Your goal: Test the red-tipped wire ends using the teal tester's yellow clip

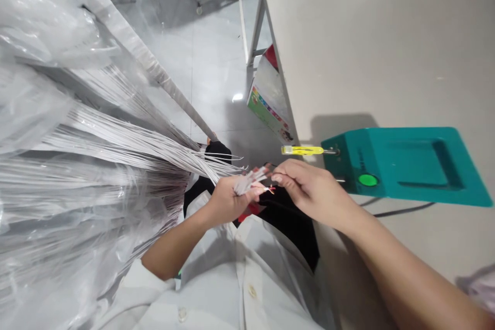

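Note:
My left hand point(228, 201) is closed around the ends of several thin white cables point(249, 180), whose tips show reddish inner wires. Just to the right, my right hand point(305, 185) has its thumb and forefinger pinched at the cable tips; what exactly lies between those fingers is too blurred to tell. Beyond my right hand, a teal device point(410, 165) with a green round button sits on the table. A yellow clip-like piece point(303, 150) sticks out from its left end, over the table's edge.
Long bundles of white cables point(127, 139), partly under clear plastic point(42, 10), hang over a rail point(154, 67) at left. The pale table point(371, 51) fills the right side. A printed box point(268, 98) stands on the floor point(212, 56). Black cords point(406, 211) lie by the device.

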Motion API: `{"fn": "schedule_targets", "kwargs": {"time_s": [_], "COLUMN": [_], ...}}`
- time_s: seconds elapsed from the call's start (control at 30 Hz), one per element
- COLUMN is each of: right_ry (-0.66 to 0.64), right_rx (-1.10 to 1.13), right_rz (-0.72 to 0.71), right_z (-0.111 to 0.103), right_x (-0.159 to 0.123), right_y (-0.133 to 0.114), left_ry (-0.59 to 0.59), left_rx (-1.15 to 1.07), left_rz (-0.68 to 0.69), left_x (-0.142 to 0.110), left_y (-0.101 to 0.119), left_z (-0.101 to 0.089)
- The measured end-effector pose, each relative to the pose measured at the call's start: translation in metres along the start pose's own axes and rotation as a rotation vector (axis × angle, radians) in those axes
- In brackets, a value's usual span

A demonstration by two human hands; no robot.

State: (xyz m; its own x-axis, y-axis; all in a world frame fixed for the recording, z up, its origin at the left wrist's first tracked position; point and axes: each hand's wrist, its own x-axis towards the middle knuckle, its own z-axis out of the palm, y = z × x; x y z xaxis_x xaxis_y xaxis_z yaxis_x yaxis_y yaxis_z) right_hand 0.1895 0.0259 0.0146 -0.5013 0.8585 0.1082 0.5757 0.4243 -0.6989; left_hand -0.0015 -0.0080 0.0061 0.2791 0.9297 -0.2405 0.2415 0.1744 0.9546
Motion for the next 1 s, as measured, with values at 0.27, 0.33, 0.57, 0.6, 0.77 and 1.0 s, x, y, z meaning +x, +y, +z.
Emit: {"fn": "schedule_targets", "kwargs": {"time_s": [0.27,0.33,0.57,0.6,0.77,1.0], "right_ry": [0.197,0.221,0.107,0.093,0.242,0.316], "right_rx": [0.424,0.397,0.364,0.335,-0.111,-0.298], "right_rz": [0.122,0.054,0.037,0.011,-0.336,-0.321], "right_z": [0.003,0.003,0.005,0.006,0.009,0.014], "right_x": [-0.001,-0.001,0.0,0.0,-0.005,-0.008], "right_y": [-0.002,-0.003,-0.007,-0.007,-0.005,-0.005], "left_ry": [0.106,0.093,0.069,0.06,0.086,0.174], "left_rx": [-0.127,-0.136,-0.089,-0.089,-0.119,-0.251], "left_rz": [-0.075,-0.085,-0.03,-0.024,-0.071,-0.207], "left_x": [0.005,0.004,0.003,0.003,0.004,0.007], "left_y": [0.008,0.007,0.007,0.007,0.011,0.009], "left_z": [0.001,0.001,0.0,0.0,0.001,-0.004]}}
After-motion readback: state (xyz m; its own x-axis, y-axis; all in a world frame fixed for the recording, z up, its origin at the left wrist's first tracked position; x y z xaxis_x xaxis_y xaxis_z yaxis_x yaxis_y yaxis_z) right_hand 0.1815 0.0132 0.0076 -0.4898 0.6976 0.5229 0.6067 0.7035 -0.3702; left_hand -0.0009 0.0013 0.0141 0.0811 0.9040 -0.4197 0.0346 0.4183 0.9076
